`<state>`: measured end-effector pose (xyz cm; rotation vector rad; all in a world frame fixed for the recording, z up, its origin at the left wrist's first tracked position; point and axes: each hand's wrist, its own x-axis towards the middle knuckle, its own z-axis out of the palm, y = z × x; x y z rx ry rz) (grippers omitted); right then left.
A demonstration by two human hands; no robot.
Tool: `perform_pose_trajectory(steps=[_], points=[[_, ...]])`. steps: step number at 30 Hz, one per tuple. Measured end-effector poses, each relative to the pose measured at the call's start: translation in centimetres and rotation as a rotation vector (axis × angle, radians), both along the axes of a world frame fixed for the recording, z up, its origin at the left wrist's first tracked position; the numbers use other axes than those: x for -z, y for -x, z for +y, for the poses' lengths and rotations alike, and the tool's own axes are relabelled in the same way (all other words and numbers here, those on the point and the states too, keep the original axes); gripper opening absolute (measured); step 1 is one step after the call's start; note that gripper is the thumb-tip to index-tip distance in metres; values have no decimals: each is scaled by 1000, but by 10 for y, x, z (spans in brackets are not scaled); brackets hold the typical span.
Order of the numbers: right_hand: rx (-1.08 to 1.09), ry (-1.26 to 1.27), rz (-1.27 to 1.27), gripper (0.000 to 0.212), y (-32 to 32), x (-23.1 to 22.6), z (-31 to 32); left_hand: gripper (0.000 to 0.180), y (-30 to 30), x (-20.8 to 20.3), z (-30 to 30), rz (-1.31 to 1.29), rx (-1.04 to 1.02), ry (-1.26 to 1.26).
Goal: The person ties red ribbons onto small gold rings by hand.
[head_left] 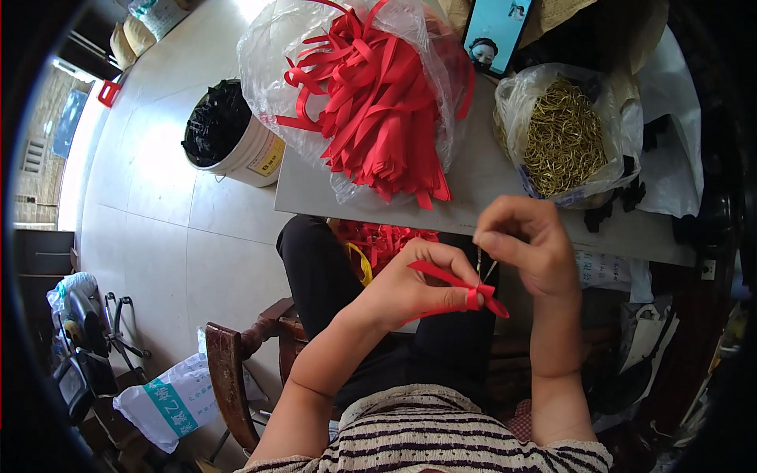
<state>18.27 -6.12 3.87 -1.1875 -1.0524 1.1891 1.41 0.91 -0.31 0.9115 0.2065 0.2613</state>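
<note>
My left hand pinches a folded red ribbon bow between thumb and fingers, above my lap. Close to its right, my right hand is closed in a pinch on a thin gold wire tie, which runs down to the middle of the bow. Beyond my hands, a heap of loose red ribbon strips lies on clear plastic on the table. A plastic bag at the right holds many thin gold wire ties. More red ribbon pieces show below the table edge, beside a yellow strip.
A phone stands at the back of the grey table. To the left, a white bucket with black plastic in it is on the tiled floor. A wooden chair arm and a white sack are at lower left.
</note>
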Motion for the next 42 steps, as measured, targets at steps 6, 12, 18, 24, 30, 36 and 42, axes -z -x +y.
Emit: perform_pose_trajectory(steps=[6, 12, 18, 24, 30, 36, 42], points=[[271, -240, -529, 17, 27, 8, -9, 11, 1, -7, -2, 82, -351, 244], [271, 63, -162, 11, 34, 3, -23, 14, 6, -6, -3, 197, -489, -301], [234, 17, -380, 13, 29, 3, -28, 10, 4, -3, -6, 104, -527, -298], [186, 134, -46, 9, 29, -4, -28, 11, 3, -3, -2, 59, -576, -523], [-16, 143, -19, 3, 17, -2, -26, 14, 15, -6, 0, 78, -291, -529], [-20, 43, -332, 8, 19, 0, -25, 20, 15, -9, 3, 58, -164, -330], [208, -59, -374, 12, 33, 15, -30, 24, 1, -3, -6, 20, -453, -504]])
